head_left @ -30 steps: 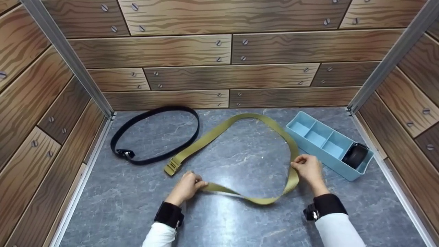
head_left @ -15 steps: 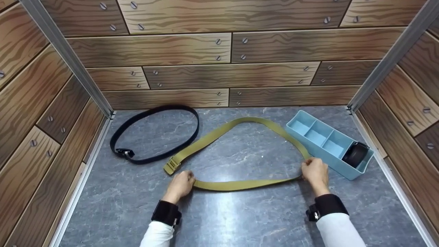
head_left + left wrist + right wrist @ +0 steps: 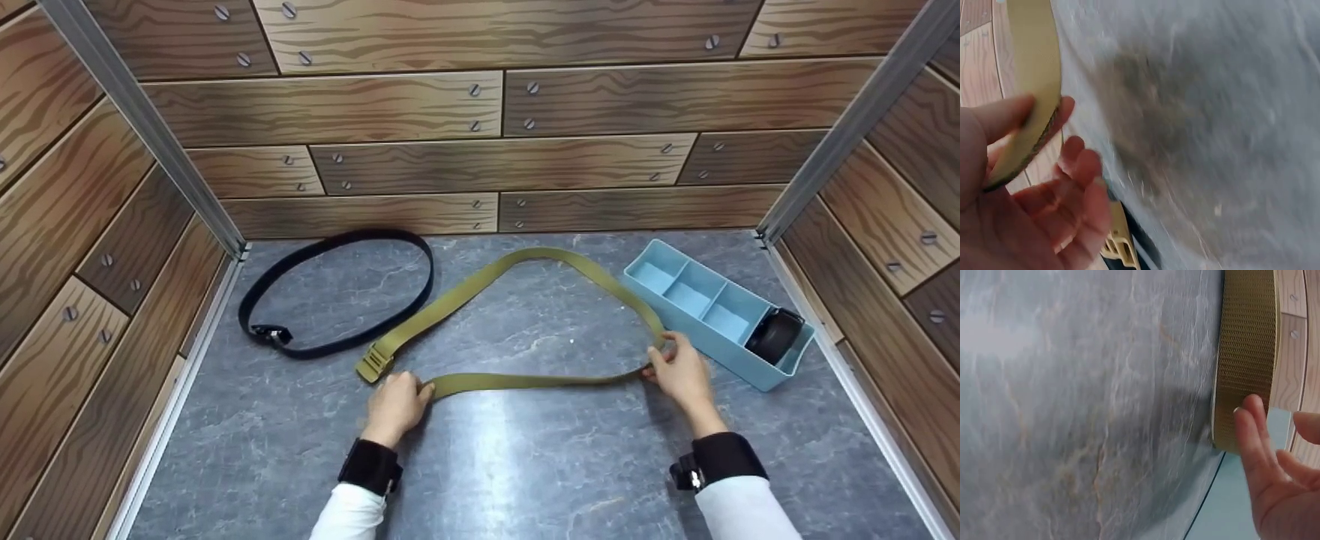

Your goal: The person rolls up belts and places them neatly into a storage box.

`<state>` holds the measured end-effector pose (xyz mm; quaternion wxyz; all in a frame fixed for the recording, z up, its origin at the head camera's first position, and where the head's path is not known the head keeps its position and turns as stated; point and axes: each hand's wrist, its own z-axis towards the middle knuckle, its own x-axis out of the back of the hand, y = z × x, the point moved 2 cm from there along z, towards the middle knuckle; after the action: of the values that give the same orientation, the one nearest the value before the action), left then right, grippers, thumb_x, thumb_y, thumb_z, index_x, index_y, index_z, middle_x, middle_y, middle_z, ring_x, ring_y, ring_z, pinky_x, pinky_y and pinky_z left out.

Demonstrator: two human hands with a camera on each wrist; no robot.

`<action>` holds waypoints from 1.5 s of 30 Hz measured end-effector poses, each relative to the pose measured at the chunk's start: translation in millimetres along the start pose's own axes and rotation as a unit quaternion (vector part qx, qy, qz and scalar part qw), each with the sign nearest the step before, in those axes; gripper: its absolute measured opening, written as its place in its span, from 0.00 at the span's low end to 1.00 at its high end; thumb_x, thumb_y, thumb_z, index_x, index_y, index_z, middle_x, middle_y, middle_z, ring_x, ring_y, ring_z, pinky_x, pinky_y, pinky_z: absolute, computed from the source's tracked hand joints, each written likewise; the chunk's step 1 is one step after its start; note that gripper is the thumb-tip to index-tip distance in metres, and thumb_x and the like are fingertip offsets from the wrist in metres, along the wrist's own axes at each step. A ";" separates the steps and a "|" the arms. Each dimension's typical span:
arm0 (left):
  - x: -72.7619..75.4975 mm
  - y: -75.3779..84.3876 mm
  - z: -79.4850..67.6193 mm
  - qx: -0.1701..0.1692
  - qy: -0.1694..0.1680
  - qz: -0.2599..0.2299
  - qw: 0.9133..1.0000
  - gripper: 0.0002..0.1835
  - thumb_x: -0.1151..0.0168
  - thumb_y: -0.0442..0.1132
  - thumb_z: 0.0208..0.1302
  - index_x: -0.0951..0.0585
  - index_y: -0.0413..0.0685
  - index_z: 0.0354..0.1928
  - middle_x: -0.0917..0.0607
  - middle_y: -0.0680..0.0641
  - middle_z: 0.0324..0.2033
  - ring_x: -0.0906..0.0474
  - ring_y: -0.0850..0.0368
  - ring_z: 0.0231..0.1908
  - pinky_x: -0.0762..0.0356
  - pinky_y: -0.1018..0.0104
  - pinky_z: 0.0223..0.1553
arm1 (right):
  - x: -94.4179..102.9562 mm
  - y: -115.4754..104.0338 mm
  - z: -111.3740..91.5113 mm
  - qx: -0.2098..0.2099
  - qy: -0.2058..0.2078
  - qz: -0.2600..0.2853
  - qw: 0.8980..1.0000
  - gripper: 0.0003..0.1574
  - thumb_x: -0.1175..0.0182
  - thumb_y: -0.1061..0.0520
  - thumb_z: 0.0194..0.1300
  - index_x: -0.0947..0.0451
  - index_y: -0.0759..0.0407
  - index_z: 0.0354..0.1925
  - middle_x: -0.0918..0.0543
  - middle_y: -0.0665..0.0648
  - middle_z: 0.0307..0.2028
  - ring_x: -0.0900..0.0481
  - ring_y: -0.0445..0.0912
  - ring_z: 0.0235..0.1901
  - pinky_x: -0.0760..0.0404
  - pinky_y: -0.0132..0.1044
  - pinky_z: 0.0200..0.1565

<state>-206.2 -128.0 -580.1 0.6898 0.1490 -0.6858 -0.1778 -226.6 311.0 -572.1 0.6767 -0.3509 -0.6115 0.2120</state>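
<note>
Lower left of centre in the frame, the left hand (image 3: 397, 409) pinches the olive belt (image 3: 517, 382) in its grip. At right, the right hand (image 3: 684, 375) has a loose grip, extended fingers touching the webbing, thumb apart. The olive belt curves across the middle of the counter (image 3: 570, 480), a black belt (image 3: 367, 236) lying left, a blue tray (image 3: 697, 334) right.

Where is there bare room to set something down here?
Bare: inside the bent olive webbing belt, inside the looped black belt, and the foreground between the white sleeves. Crowded: at right, where the right hand, olive webbing belt and blue divided tray lie close; at left, the buckle beside the left hand.
</note>
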 end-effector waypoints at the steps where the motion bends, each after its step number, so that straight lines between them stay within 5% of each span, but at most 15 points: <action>1: -0.8 1.5 -0.1 0.014 0.007 0.006 1.000 0.20 0.36 0.48 0.64 0.25 0.48 0.16 0.15 0.40 0.28 0.18 0.38 0.33 0.23 0.44 0.33 | -2.8 -3.5 -2.4 0.017 0.012 -0.021 1.000 0.30 0.44 0.59 0.71 0.37 0.71 0.65 0.23 0.68 0.37 0.17 0.58 0.35 0.18 0.48 0.37; 5: -3.2 9.4 -1.2 0.034 0.022 0.010 0.999 0.16 0.36 0.44 0.62 0.25 0.46 0.19 0.15 0.36 0.30 0.17 0.35 0.32 0.23 0.43 0.30 | -21.5 -24.3 -15.9 0.098 0.033 -0.098 0.990 0.23 0.40 0.62 0.65 0.28 0.69 0.57 0.25 0.71 0.47 0.23 0.60 0.38 0.22 0.55 0.39; 11: -11.0 25.1 -2.9 -0.041 0.018 0.004 0.999 0.06 0.35 0.39 0.61 0.17 0.47 0.28 0.14 0.41 0.29 0.17 0.40 0.31 0.22 0.47 0.29 | -67.1 -63.3 -45.3 0.205 -0.088 -0.136 0.965 0.25 0.35 0.60 0.61 0.23 0.63 0.56 0.25 0.62 0.54 0.21 0.54 0.44 0.19 0.48 0.44; 14: -16.7 32.8 -6.0 -0.062 0.026 0.011 0.998 0.04 0.34 0.39 0.58 0.14 0.48 0.29 0.14 0.44 0.28 0.16 0.43 0.30 0.22 0.49 0.28 | -87.3 -76.5 -56.5 0.235 -0.115 -0.189 0.946 0.27 0.33 0.56 0.61 0.24 0.60 0.57 0.25 0.58 0.53 0.20 0.48 0.35 0.19 0.41 0.35; 19: -26.4 40.8 -10.0 -0.075 0.044 0.006 0.996 0.03 0.36 0.35 0.55 0.15 0.46 0.27 0.14 0.43 0.26 0.17 0.42 0.27 0.23 0.50 0.26 | -106.7 -86.9 -66.1 0.284 -0.086 -0.208 0.932 0.16 0.31 0.56 0.59 0.22 0.56 0.45 0.27 0.52 0.40 0.30 0.40 0.21 0.28 0.33 0.23; 26: -32.8 51.5 -11.1 -0.054 -0.047 -0.087 0.994 0.03 0.39 0.33 0.59 0.19 0.41 0.34 0.16 0.43 0.30 0.18 0.45 0.33 0.21 0.52 0.34 | -122.8 -94.7 -75.0 0.306 -0.142 -0.145 0.930 0.13 0.34 0.50 0.64 0.17 0.57 0.42 0.22 0.50 0.36 0.21 0.44 0.33 0.21 0.40 0.34; 30: -37.2 59.8 -8.5 -0.011 -0.086 -0.157 0.984 0.10 0.42 0.33 0.63 0.20 0.43 0.23 0.18 0.49 0.19 0.21 0.54 0.20 0.22 0.60 0.24 | -138.0 -102.9 -82.9 0.313 -0.197 -0.106 0.923 0.21 0.35 0.42 0.63 0.16 0.59 0.41 0.20 0.50 0.34 0.23 0.42 0.33 0.21 0.41 0.38; 34: -41.3 66.3 -7.0 0.018 -0.120 -0.208 0.970 0.18 0.47 0.31 0.63 0.24 0.45 0.13 0.23 0.52 0.09 0.28 0.60 0.09 0.29 0.66 0.13 | -150.6 -110.0 -90.1 0.313 -0.215 -0.091 0.921 0.17 0.34 0.44 0.61 0.15 0.56 0.37 0.21 0.48 0.30 0.25 0.40 0.30 0.23 0.38 0.34; 39: -40.0 65.1 -6.7 0.020 -0.100 -0.140 0.985 0.06 0.38 0.39 0.60 0.21 0.43 0.31 0.19 0.48 0.24 0.24 0.54 0.23 0.26 0.59 0.27 | -150.0 -113.1 -91.9 0.326 -0.224 -0.094 0.913 0.04 0.34 0.60 0.58 0.14 0.56 0.35 0.19 0.46 0.30 0.22 0.40 0.32 0.21 0.36 0.35; 43: -37.5 61.3 -5.9 -0.025 -0.068 -0.096 0.993 0.23 0.34 0.42 0.57 0.24 0.48 0.56 0.18 0.41 0.40 0.20 0.46 0.35 0.23 0.51 0.34 | -141.3 -110.1 -88.5 0.368 -0.233 -0.114 0.893 0.05 0.35 0.66 0.59 0.15 0.58 0.34 0.19 0.49 0.31 0.21 0.42 0.32 0.20 0.35 0.35; 45: -36.6 60.4 -6.0 -0.069 -0.059 -0.077 0.993 0.22 0.35 0.41 0.58 0.23 0.51 0.56 0.20 0.43 0.40 0.20 0.46 0.35 0.22 0.51 0.33 | -136.6 -107.3 -85.9 0.388 -0.219 -0.120 0.887 0.05 0.35 0.67 0.59 0.15 0.59 0.35 0.20 0.50 0.31 0.20 0.43 0.31 0.20 0.35 0.34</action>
<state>-197.5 -57.8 -585.8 0.6411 0.1429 -0.6978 -0.2857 -180.1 123.5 -586.6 0.6280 0.0711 -0.6508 0.4208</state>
